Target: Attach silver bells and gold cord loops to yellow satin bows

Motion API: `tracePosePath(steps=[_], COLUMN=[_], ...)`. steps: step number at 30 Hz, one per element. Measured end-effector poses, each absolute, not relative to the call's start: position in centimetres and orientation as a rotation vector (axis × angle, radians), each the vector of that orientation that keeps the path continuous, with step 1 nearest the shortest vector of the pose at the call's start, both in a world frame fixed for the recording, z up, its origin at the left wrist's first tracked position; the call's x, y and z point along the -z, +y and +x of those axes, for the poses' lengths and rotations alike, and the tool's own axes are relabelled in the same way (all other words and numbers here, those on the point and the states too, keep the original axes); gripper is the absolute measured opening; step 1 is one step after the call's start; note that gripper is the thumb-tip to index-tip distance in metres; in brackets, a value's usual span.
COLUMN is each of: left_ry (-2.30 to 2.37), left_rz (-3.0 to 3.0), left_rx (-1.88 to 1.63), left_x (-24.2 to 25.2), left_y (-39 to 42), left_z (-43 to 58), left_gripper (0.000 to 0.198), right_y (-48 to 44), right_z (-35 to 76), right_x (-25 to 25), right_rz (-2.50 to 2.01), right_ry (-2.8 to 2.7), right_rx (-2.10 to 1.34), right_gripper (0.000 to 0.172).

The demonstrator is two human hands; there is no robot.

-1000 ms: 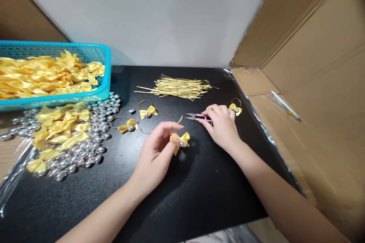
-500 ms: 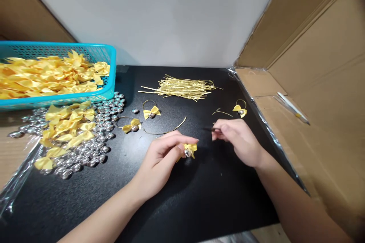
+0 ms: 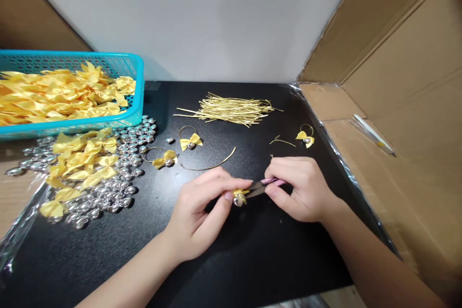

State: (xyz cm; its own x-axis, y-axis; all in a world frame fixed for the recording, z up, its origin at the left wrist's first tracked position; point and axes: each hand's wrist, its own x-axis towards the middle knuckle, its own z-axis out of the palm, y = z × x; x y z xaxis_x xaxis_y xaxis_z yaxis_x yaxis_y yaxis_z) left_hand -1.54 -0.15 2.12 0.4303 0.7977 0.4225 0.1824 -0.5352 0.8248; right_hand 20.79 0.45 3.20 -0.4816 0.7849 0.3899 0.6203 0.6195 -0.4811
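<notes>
Between the thumb and index finger of my left hand [image 3: 204, 211] is a yellow bow [image 3: 241, 192] with a silver bell [image 3: 238, 200] on it. My right hand [image 3: 301, 187] is closed round small scissors with pink-purple handles [image 3: 275, 181]. Their blades [image 3: 256, 189] are parted and reach the right side of the bow; whether anything lies between them is too small to tell. Beyond my left hand lies a curved gold cord [image 3: 212, 165]. Past my right hand are a short gold piece [image 3: 283, 141] and a looped cord with a bow and bell [image 3: 305, 136].
A turquoise basket [image 3: 135, 101] of yellow bows stands at the left. In front of it lie loose bows [image 3: 84, 163] and silver bells [image 3: 97, 202]. Gold cords [image 3: 231, 109] are heaped at the back. Cardboard walls [image 3: 407, 57] close off the right, where a white-handled tool [image 3: 373, 134] lies.
My right hand has brought the scissors down and left to the bow, with the blades now parted. My left hand keeps its hold on the bow and has shifted slightly.
</notes>
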Motion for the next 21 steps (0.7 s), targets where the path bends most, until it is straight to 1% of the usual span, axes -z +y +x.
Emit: tracePosePath(steps=[11, 18, 21], left_ry=[0.825, 0.818, 0.808], left_rz=[1.968, 1.990, 1.992], left_rx=[-1.111, -1.085, -1.088], left_x=[-2.01, -2.27, -2.35], left_y=[-0.13, -0.14, -0.10], left_z=[-1.50, -1.30, -1.29], left_gripper=[0.032, 0.031, 0.030], right_y=[0.46, 0.41, 0.42], right_z=[20.53, 20.23, 20.07], right_x=[-3.01, -2.77, -2.59], right_rz=[-1.082, -1.050, -1.013], right_ry=[-2.243, -2.151, -2.120], right_rx=[-0.399, -0.677, -0.746], right_gripper=[0.024, 0.026, 0.028])
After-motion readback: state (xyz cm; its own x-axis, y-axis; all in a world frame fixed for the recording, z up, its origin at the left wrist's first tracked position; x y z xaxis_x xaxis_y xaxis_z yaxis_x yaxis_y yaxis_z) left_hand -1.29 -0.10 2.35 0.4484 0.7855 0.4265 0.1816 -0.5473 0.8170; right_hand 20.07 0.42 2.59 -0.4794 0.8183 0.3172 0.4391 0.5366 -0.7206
